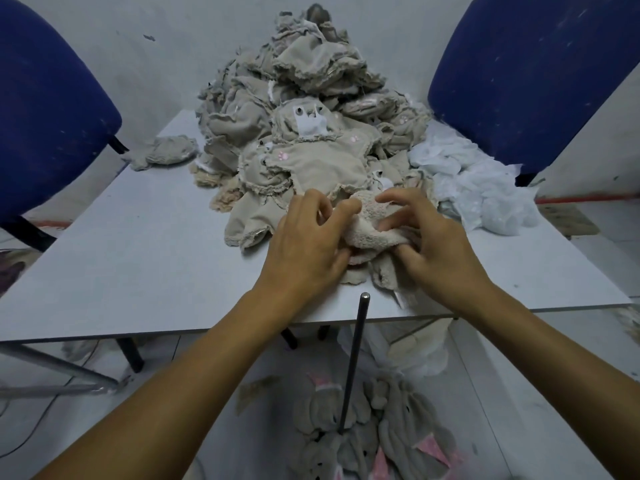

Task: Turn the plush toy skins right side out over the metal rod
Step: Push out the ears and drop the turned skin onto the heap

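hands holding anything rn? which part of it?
Both hands, left and right, grip one plush skin at the near table edge, fingers pinching its fuzzy bunched middle from either side.

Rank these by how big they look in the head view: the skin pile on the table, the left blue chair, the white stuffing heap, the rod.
1. Skin pile and left chair: look alike in spread, and the frame cuts the chair, so unranked.
2. White stuffing heap.
3. Rod: long but thin, and nearer the camera.
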The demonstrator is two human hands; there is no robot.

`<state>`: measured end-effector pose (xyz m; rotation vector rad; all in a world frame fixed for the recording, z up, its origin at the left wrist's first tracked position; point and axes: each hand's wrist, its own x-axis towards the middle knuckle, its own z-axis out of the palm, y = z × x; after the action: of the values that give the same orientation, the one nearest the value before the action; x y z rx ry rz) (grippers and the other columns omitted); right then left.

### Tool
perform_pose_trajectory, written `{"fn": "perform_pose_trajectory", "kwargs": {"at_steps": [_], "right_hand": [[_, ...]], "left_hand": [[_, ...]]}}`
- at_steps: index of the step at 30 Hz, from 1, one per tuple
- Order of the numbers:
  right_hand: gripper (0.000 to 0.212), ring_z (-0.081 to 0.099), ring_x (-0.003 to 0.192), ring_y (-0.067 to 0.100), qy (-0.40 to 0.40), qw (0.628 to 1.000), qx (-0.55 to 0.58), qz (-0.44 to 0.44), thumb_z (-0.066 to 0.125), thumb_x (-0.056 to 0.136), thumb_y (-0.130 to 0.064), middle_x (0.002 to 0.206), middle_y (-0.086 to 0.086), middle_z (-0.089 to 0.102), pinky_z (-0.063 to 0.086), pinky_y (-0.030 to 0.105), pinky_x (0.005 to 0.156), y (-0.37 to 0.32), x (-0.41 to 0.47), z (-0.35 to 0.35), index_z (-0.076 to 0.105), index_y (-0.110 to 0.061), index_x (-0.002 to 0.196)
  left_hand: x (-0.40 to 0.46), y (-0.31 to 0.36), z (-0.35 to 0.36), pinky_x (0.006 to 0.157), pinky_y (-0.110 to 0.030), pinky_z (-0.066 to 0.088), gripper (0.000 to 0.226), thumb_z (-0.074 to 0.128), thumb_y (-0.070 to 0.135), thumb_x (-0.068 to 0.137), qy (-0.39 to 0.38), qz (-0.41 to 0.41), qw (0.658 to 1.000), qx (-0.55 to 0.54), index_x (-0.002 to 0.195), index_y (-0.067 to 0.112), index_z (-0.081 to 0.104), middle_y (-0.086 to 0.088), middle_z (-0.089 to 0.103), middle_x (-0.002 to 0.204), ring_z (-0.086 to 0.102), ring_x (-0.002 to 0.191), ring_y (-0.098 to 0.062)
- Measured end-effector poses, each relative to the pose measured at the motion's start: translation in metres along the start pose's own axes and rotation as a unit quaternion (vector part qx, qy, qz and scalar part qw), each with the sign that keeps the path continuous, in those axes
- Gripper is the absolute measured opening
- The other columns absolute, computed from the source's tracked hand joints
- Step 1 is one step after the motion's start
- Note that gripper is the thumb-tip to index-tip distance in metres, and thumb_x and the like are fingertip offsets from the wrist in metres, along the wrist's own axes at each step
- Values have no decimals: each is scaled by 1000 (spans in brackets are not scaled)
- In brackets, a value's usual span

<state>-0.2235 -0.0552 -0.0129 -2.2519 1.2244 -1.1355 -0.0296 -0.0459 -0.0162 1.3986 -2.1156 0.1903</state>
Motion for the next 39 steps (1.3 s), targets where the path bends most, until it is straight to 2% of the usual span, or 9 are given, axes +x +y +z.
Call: {"fn": "perform_pose_trajectory", "kwargs": {"at_steps": [5, 8, 14, 17, 22, 27, 30, 33, 39], "right_hand": [[64, 66, 100, 12, -34, 988, 151, 4, 55, 79, 18, 93, -7, 66, 50, 21, 85, 7, 4, -6, 52, -34, 116], [57, 66, 96, 12, -49, 984, 169, 12, 54, 82, 20, 91, -4, 66, 50, 21, 82, 7, 4, -8, 55, -28, 112], [37, 52, 103, 27, 98, 979, -151, -94, 62, 76, 13, 110, 11, 53, 48, 43, 82, -1, -3, 0, 68, -13, 102], [21, 52, 93, 27, 72, 978, -152, -123, 64, 84, 1, 101, 10, 54, 48, 44, 73, -4, -4, 8, 68, -11, 100], [25, 54, 92, 22, 33, 995, -91, 14, 68, 87, -23, 105, 4, 50, 52, 45, 74, -2, -11, 27, 54, -16, 107], [29, 51, 80, 7, 35, 997, -44, 47, 70, 86, -24, 95, -3, 52, 43, 25, 66, -3, 0, 19, 49, -25, 106], [33, 48, 85, 9, 5, 995, -72, 67, 68, 83, -22, 104, -3, 48, 47, 34, 72, -5, -2, 20, 51, -25, 110], [27, 53, 85, 17, 72, 988, -83, 104, 65, 81, -28, 101, -1, 51, 50, 41, 74, -6, -5, 20, 56, -23, 106], [34, 57, 85, 25, 51, 980, -188, 49, 61, 81, -27, 98, 2, 58, 50, 43, 66, -16, -8, 22, 57, -19, 113]], "left_hand": [[0, 1, 3, 84, -46, 43, 46, 74, 24, 76, 26, 38, 999, -7, 118, 12, 62, -16, 53, 118, 48, 107, -34], [0, 1, 2, 88, -43, 42, 44, 73, 23, 81, -38, 52, 995, -73, 121, 12, 58, -9, 57, 120, 53, 107, -27], [5, 3, 3, 83, -43, 46, 26, 54, 19, 98, -52, -21, 988, -144, 123, 17, 63, -2, 61, 108, 56, 99, -23], [8, 5, 4, 87, -41, 44, 28, 55, 18, 96, -35, -34, 992, -115, 121, 16, 67, -5, 56, 105, 50, 102, -23], [9, 8, 5, 89, -42, 42, 29, 52, 19, 98, -58, -33, 994, -92, 121, 13, 68, -3, 52, 99, 50, 100, -24], [9, 11, -1, 86, -42, 41, 33, 53, 18, 97, -88, -10, 991, -96, 128, 22, 65, -1, 61, 97, 55, 99, -23], [5, 12, -2, 86, -39, 36, 29, 56, 19, 96, -58, 2, 995, -83, 123, 20, 68, -2, 66, 101, 57, 100, -23], [1, 26, -2, 82, -41, 30, 29, 62, 18, 87, -15, 25, 999, -30, 115, 17, 69, -3, 64, 103, 57, 99, -26], [2, 31, -1, 76, -41, 33, 42, 59, 17, 80, 6, -24, 998, 63, 121, 21, 60, -5, 57, 104, 52, 99, -28]]}}
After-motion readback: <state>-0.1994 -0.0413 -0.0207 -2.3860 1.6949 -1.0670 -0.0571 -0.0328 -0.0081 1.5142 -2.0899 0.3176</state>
